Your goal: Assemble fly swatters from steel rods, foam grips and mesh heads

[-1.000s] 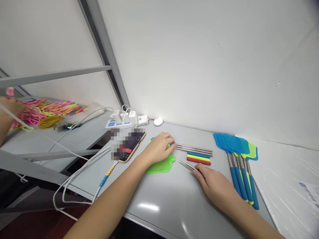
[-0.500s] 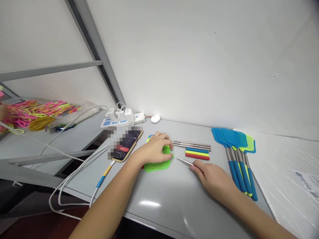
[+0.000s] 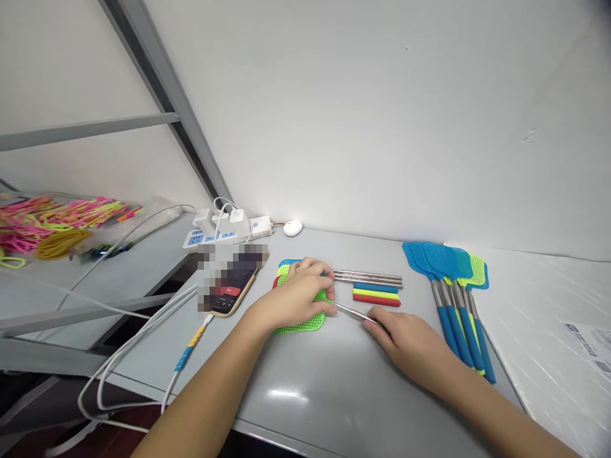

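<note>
My left hand [image 3: 303,292] is closed on a green perforated fly swatter head [image 3: 305,327], with thumb and fingers at its narrow neck. Blue, yellow and red swatter heads peek out beneath that hand. In my right hand [image 3: 403,340] is a thin metal rod [image 3: 352,312], pinched near its lower part. The rod's free tip meets or nearly meets the green neck; whether it has gone in I cannot tell. Beyond the hands lie several metal rods [image 3: 370,278], and just nearer, blue, yellow and red handle sleeves [image 3: 376,294] side by side.
Several assembled fly swatters [image 3: 443,262] lie fanned at the right, beside a plastic-wrapped white panel [image 3: 548,305]. To the left are a phone [image 3: 233,289] on a cable, a power strip [image 3: 260,226] and a round white device [image 3: 293,228]. A metal frame [image 3: 176,121] rises behind them.
My left fingers have closed around the green head's neck. The rod tip in my right hand now sits right at that neck. The view has shifted slightly.
</note>
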A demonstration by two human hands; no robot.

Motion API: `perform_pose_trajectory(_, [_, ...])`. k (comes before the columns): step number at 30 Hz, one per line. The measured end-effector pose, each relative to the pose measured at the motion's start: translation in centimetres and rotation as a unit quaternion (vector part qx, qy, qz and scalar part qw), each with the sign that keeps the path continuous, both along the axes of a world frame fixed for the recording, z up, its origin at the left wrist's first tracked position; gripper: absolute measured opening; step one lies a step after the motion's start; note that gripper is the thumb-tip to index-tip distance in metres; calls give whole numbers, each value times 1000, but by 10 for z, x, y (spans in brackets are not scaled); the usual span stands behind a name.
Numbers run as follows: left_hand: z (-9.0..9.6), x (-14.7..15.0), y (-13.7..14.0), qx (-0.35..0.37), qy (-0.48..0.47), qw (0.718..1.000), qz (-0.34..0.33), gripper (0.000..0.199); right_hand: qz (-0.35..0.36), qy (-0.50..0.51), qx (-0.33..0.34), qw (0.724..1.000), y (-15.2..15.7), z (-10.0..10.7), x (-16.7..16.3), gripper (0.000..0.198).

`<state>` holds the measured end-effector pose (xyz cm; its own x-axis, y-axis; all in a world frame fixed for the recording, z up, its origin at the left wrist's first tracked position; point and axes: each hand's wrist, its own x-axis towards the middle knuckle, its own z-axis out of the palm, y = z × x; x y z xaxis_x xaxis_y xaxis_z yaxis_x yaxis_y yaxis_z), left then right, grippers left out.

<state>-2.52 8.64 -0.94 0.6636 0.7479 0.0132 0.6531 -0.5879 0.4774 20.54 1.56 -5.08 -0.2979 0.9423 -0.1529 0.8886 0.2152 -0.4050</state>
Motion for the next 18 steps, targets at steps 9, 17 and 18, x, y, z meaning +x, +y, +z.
perform_pose_trajectory(9, [13,-12,1,-83,-21,996,-21,24,23,26,-17,999,1,10,5,35])
perform_pose_trajectory(17, [2,-9,0,-83,7,996,-31,31,69,12,18,997,-1,9,4,34])
perform_pose_trajectory(18, [2,-9,-1,-80,6,996,-33,30,73,10,26,997,-1,8,4,33])
